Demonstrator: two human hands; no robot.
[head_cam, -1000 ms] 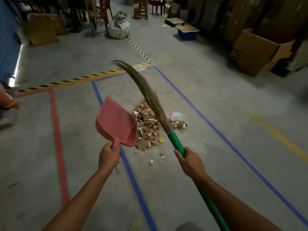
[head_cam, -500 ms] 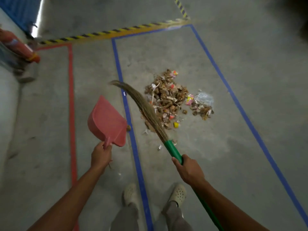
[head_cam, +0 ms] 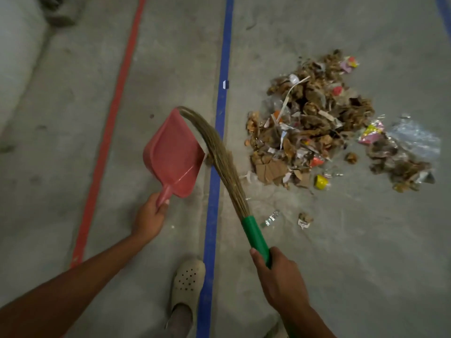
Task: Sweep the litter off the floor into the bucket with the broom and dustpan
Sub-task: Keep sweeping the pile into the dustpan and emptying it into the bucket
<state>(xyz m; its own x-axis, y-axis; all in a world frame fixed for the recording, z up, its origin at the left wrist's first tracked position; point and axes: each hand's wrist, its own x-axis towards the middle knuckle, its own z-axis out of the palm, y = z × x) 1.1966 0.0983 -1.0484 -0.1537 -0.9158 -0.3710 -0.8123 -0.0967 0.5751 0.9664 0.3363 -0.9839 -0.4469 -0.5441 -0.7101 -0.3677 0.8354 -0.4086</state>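
My left hand point(head_cam: 149, 217) grips the handle of a red dustpan point(head_cam: 172, 154), held off the floor left of the blue line. My right hand point(head_cam: 278, 276) grips the green handle of a straw broom point(head_cam: 219, 157). Its curved bristle tips reach across the dustpan's right edge to its top corner. A litter pile point(head_cam: 310, 123) of brown scraps, cardboard bits, wrappers and a yellow cap lies on the concrete to the right of the broom. Two stray scraps point(head_cam: 303, 219) lie nearer me. No bucket is in view.
A blue floor line point(head_cam: 214, 191) runs between my hands and a red line point(head_cam: 107, 132) runs further left. My foot in a pale clog point(head_cam: 186, 281) stands beside the blue line. A pale raised surface point(head_cam: 17, 57) fills the upper left corner.
The view has tilted down and closer to the floor. The broom's bristles have swung left from the pile onto the dustpan's edge. Both hands keep their grips.
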